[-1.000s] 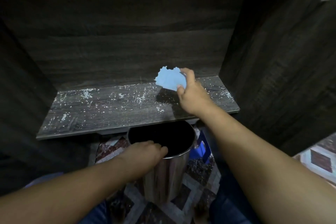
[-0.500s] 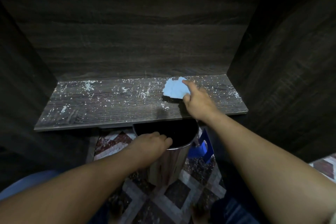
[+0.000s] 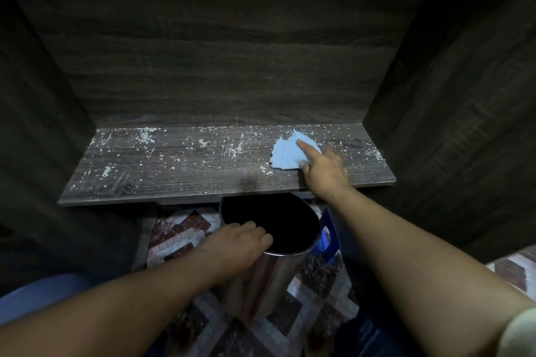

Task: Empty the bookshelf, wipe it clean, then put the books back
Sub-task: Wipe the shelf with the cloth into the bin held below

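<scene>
The dark wood shelf board point(image 3: 174, 171) holds no books and is speckled with white dust and crumbs. A light blue cloth point(image 3: 285, 155) lies on its right part. My right hand point(image 3: 323, 171) holds the cloth, with the index finger stretched over its top and the thumb at its near edge. Just below the board's front edge stands a steel bin point(image 3: 261, 290) with a dark inside. My left hand point(image 3: 235, 246) grips the near left of its rim.
The shelf's back panel point(image 3: 217, 72) and side walls point(image 3: 449, 124) enclose the bay closely. A blue plastic object point(image 3: 329, 236) sits behind the bin on the right. Patterned floor tiles point(image 3: 179, 235) show under the board.
My right hand has brought the cloth down from a raised hold to lie flat on the board's right part. My left hand stays on the bin's rim.
</scene>
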`<state>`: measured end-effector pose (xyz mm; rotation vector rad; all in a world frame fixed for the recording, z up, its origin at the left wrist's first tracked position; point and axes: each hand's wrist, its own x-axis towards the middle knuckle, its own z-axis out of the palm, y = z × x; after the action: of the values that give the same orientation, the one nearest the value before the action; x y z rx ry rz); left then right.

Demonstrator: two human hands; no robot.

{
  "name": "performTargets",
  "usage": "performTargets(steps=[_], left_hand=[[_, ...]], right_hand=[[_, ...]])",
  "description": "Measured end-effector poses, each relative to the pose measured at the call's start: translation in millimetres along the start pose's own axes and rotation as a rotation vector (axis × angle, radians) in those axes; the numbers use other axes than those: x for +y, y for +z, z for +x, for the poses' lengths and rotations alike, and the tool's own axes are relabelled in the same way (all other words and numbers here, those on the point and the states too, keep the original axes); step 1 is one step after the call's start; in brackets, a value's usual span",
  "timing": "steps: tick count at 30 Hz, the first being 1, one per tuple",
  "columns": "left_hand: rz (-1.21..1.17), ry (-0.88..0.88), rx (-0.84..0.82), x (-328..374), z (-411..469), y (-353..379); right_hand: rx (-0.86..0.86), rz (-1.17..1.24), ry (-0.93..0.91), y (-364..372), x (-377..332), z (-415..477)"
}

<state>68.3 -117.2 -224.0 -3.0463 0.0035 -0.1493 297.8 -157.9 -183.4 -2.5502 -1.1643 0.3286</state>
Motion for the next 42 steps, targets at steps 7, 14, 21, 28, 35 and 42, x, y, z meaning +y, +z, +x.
performTargets(steps=[7, 14, 21, 28, 35, 42], left_hand=[[-0.004, -0.011, 0.001, -4, -3, 3], [-0.002, -0.025, 0.007, -6, -6, 2], [-0.007, -0.026, 0.001, -7, -7, 5], [-0.036, -0.055, -0.009, -5, -6, 3], [-0.047, -0.049, -0.021, -6, -6, -1], [-0.067, -0.032, -0.046, -10, -8, 7]], right_hand=[[-0.093, -0.145, 0.033, 2, 5, 4], [-0.284, -0.199, -0.096, -1, -9, 1], [-0.209, -0.139, -0.143, -25, -19, -6], [0.091, -0.104, -0.017, -10, -14, -5], [-0.114, -0.142, -0.022, 8, -1, 3], [-0.281, -0.227, -0.165, -1, -5, 3]])
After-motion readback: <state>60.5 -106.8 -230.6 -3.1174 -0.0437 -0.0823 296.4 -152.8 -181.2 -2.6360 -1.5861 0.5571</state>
